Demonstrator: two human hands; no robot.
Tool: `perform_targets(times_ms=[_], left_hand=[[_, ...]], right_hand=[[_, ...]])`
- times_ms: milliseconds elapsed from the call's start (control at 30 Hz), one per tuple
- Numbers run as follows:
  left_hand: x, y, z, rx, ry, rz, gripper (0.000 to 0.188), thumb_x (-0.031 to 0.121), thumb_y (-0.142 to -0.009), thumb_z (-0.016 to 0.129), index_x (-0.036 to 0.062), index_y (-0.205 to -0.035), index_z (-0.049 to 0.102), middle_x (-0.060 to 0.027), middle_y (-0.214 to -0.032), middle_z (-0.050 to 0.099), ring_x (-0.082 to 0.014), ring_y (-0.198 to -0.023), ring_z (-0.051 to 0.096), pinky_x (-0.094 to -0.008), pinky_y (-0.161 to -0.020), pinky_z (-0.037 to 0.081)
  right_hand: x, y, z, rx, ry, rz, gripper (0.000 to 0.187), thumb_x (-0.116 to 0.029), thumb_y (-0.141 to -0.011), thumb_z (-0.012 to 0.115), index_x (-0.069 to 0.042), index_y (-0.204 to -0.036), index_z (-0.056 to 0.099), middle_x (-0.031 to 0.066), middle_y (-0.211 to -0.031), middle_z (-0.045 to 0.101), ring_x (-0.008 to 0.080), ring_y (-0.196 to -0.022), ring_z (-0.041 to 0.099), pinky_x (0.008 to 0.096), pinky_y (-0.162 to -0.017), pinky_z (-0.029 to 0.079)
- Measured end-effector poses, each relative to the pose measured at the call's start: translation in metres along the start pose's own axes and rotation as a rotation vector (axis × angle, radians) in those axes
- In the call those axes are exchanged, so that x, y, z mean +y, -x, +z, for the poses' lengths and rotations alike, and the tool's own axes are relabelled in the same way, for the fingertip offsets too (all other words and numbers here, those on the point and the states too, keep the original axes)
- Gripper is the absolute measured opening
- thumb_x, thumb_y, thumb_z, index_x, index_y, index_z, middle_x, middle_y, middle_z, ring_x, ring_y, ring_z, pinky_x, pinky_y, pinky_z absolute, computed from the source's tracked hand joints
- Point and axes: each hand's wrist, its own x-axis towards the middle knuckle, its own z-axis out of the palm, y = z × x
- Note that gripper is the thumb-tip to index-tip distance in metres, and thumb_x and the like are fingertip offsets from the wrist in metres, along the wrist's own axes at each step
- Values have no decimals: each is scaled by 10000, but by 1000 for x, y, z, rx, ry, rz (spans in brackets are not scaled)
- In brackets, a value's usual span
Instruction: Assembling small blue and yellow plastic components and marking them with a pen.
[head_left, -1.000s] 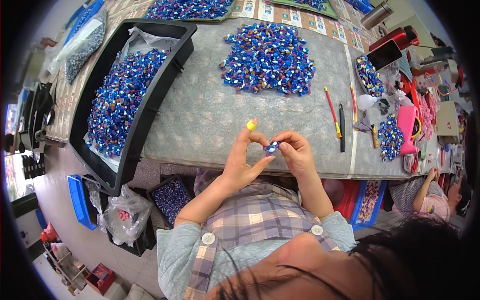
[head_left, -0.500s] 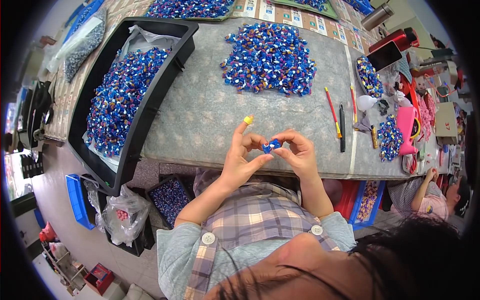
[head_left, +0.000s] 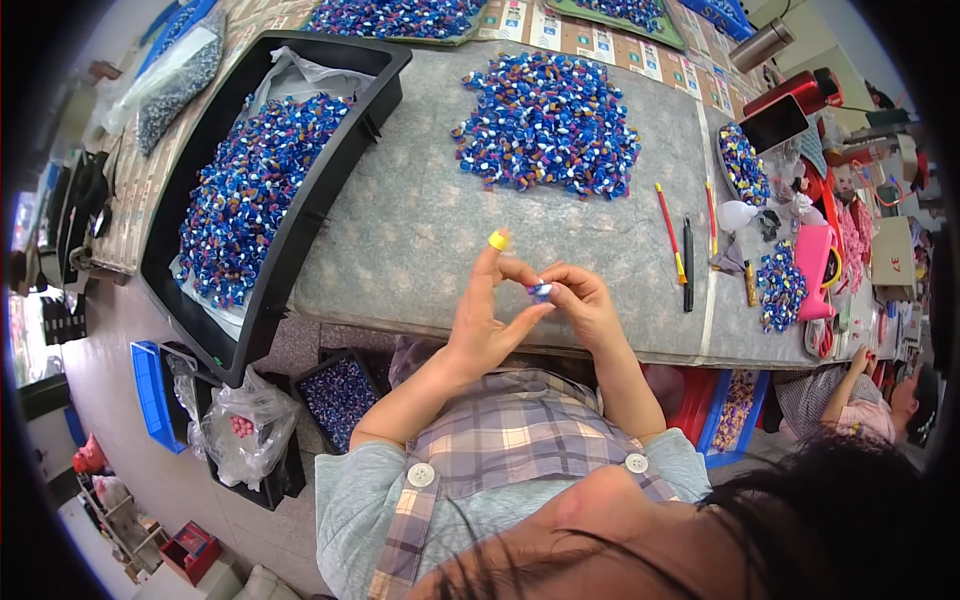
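Observation:
Above the near edge of the grey-covered table, both my hands meet at a small blue-and-white plastic piece [head_left: 540, 292]. My right hand [head_left: 588, 308] pinches it between thumb and forefinger. My left hand [head_left: 484, 318] closes on its other side with thumb and a bent finger; one finger, wearing a yellow fingertip cover [head_left: 498, 240], points up. The fingertips partly hide the piece. Beyond my hands lies a loose pile of small blue, white, amber and reddish pieces [head_left: 548, 125].
A black tray [head_left: 292, 225] of similar pieces stands at left, overhanging the table edge. Right of my hands lie red-handled brushes [head_left: 670, 230], a black pen [head_left: 688, 265], a smaller pile [head_left: 780, 288] and a pink holder [head_left: 815, 270]. Another person [head_left: 865, 400] sits far right.
The blue piece has been turned between my fingertips, and less of it shows. My right fingers have closed in slightly toward the left hand. The whole view has shifted a little.

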Motion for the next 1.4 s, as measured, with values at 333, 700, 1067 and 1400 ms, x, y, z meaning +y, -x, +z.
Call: perform_targets(times_ms=[333,700,1067,1400], left_hand=[[37,-59,-114,666,-681,353,571,0,-761,622,3,-1259,343,-116,-1252,418,-203,-1164,391,-327,-979,286],[-25,-21,-60,171,-5,-308,324,64,-833,561,-2,-1140,482,-75,-974,583,-134,-861,567,-250,-763,457],[-19,-9,-6,-212,898,-738,551,155,-790,635,38,-1250,356,-51,-932,572,-134,-859,572,-263,-752,472],[-16,4,16,-268,1198,-779,637,129,-796,612,100,-1325,259,-71,-1001,553,-149,-964,548,-273,-853,417]], right_hand=[[-38,-103,9,86,1204,-515,102,-135,-735,648,-79,-816,625,55,-788,576,192,-754,540,305,-693,411],[-28,-82,26,-11,1656,-770,181,-178,-640,685,-120,-766,569,28,-804,511,200,-813,484,347,-730,345],[-40,12,8,58,1052,-633,375,-163,-627,732,-71,-959,582,56,-960,576,250,-864,527,351,-759,419],[-35,21,2,130,844,-533,438,-216,-646,724,-41,-1021,579,98,-1003,566,246,-915,521,339,-806,401]])
